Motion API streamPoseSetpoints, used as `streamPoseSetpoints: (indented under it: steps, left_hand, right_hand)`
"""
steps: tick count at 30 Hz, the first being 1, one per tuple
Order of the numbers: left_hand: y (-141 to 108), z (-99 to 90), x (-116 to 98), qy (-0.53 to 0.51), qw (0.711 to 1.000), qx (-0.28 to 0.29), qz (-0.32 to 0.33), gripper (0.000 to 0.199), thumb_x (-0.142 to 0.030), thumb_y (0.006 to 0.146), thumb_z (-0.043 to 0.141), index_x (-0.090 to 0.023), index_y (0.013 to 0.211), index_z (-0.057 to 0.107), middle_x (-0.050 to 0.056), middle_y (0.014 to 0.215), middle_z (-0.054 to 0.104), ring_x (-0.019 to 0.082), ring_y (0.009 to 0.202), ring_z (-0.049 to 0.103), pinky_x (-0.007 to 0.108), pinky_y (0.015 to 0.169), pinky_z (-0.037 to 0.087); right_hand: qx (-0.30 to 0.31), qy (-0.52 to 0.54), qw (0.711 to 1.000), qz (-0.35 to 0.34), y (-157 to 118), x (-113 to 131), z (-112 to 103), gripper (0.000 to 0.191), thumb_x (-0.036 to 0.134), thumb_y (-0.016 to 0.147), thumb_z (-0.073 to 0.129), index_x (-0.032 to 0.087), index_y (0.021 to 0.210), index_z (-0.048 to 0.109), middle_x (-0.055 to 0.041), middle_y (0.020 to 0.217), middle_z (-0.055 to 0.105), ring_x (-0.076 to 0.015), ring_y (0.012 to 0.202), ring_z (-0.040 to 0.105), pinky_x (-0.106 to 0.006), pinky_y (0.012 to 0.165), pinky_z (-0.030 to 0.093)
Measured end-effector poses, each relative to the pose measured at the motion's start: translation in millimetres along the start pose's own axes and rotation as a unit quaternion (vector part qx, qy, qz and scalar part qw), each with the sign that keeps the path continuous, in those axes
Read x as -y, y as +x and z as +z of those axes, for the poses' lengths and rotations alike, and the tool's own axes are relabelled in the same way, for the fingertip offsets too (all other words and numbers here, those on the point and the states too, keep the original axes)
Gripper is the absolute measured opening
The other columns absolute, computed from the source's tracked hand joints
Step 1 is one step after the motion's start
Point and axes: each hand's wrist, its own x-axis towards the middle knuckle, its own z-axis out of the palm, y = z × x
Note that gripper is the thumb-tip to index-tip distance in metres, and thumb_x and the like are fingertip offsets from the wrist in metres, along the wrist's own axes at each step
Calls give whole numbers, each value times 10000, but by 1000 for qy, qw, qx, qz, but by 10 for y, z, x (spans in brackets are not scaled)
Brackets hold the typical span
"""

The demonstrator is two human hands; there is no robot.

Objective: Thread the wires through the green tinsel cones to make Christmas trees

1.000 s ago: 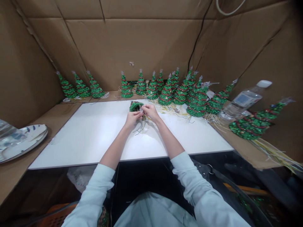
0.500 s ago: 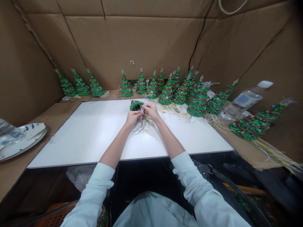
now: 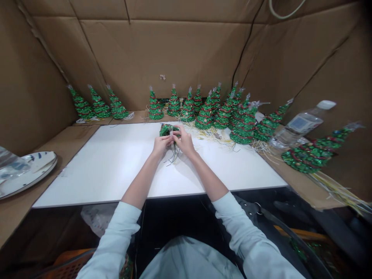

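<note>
Strands (image 3: 174,155) from a miniature Christmas tree (image 3: 164,129) are pinched in our left fingers (image 3: 166,139) and right fingers (image 3: 178,134) near the far edge of our table (image 3: 110,166).

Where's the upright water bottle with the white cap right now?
Head view, right side: the bottle leans on the cardboard ledge, between two green trees, the nearer one and the farther one.

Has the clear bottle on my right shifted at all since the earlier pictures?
No. The clear bottle shows no visible shift against the right edge of the white board; it still leans beside the green tree.
</note>
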Motion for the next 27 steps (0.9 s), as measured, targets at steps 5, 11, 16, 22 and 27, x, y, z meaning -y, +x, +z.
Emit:
streamPoseSetpoints:
  steps: [5,11,16,22,27]
  left_hand:
    - [-30,14,-4,47,999,4,16,302,-299,423,802,-91,622,708,32,506,584,104,523,539,264,577,449]
    - [-39,8,26,106,993,21,40,388,-388,501,768,-101,760,733,51,599,631,121,571,549,271,613,431]
    - [-169,136,17,276,947,-12,165,336,-411,747,569,-131,841,730,60,731,676,178,709,570,277,672,417]
    - [-241,228,-25,384,900,-57,198,334,-265,848,396,-135,953,686,100,925,684,200,805,582,283,736,409]
    - [-216,182,-44,366,905,-81,201,299,-190,813,406,-135,916,681,91,931,678,203,838,574,279,776,395]
  right_hand:
    - [-32,-22,999,33,-17,11,70,323,214,737,568,208,1059,543,-28,844,690,-182,834,637,-331,787,476]
    - [-75,34,993,82,41,-2,61,227,263,695,609,182,907,609,-9,704,691,-171,693,640,-310,739,479]
    - [-87,103,986,96,77,-6,50,250,280,681,624,181,901,560,10,644,664,-148,604,622,-261,646,472]
    - [-88,9,995,46,37,3,60,153,305,751,557,209,841,478,11,727,633,-150,712,620,-260,673,454]
    - [-40,-6,999,-14,14,-12,77,146,276,801,505,232,940,506,-28,963,638,-163,942,591,-279,777,459]
